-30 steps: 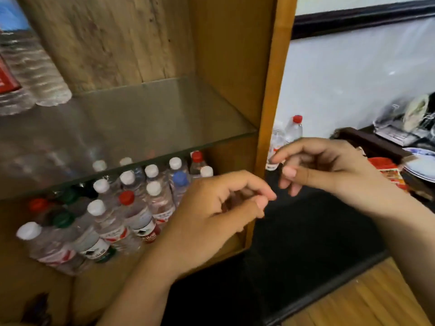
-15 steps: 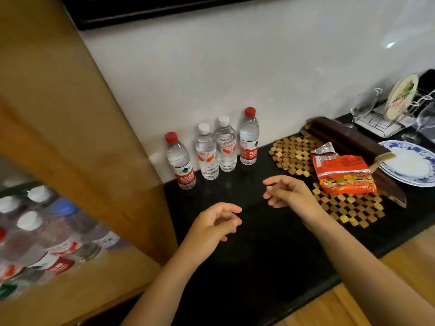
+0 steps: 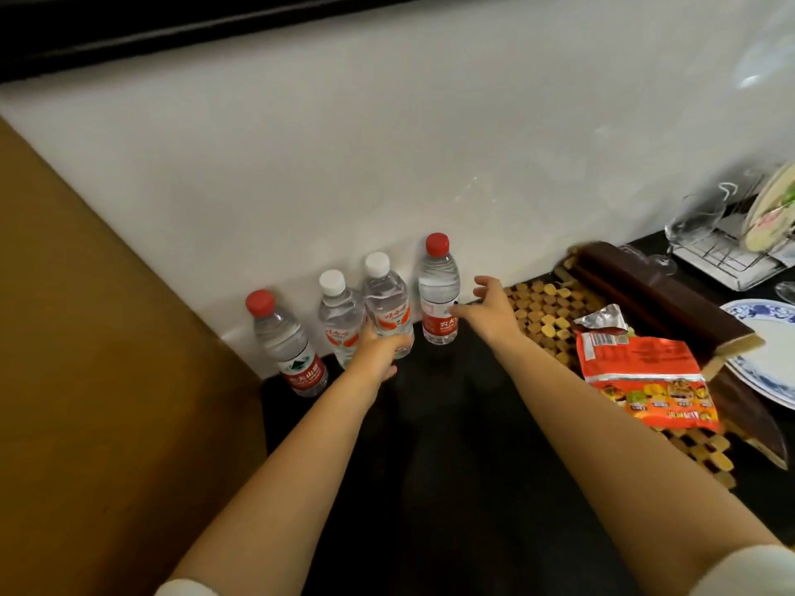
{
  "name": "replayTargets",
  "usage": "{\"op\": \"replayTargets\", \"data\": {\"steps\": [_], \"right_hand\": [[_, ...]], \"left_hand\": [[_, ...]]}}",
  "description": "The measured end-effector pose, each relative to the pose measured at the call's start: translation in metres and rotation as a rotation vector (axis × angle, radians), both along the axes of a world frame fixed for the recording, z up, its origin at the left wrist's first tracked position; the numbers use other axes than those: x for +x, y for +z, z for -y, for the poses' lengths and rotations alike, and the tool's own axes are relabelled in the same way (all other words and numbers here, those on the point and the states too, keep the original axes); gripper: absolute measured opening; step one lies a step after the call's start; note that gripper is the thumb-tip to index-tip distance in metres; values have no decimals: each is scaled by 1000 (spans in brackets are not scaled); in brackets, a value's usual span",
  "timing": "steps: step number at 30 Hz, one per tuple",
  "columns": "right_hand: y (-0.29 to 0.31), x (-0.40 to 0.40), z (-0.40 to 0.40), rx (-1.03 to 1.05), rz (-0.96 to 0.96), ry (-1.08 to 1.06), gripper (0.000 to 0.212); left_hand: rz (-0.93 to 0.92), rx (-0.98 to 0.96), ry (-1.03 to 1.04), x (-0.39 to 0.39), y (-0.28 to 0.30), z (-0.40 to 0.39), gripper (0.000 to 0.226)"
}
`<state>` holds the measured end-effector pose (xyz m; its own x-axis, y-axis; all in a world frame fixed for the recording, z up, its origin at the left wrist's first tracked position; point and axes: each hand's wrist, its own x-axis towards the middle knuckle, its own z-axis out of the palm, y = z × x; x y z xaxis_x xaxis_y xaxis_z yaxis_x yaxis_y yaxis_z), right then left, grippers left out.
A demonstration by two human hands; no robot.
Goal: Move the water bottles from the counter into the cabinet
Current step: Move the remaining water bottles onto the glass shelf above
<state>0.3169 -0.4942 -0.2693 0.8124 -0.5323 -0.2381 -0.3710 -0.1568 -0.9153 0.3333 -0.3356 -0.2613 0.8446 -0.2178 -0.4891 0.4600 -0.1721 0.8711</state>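
1. Four water bottles are seen upright along the wall at centre frame, on the black counter [image 3: 451,445], right of the wooden cabinet side [image 3: 107,380].
2. The second white-capped bottle [image 3: 385,301] is gripped low down by the left hand [image 3: 378,352], fingers curled round it.
3. The right hand [image 3: 488,309] is spread wide (thumb raised), fingertips touching the right red-capped bottle [image 3: 438,290], not yet closed.

Bare forearms end in white sleeves [image 3: 185,589] (pushed up high).
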Motion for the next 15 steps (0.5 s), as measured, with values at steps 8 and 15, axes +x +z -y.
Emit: {"op": "replayTargets", "data": {"steps": [8, 15], "right_hand": [[-11, 42, 8, -56, 34, 168, 89], [-18, 48, 6, -366, 32, 258, 73]], "left_hand": [[-19, 138, 63, 36, -28, 17, 49], [279, 308, -71, 52, -26, 22, 60]]}}
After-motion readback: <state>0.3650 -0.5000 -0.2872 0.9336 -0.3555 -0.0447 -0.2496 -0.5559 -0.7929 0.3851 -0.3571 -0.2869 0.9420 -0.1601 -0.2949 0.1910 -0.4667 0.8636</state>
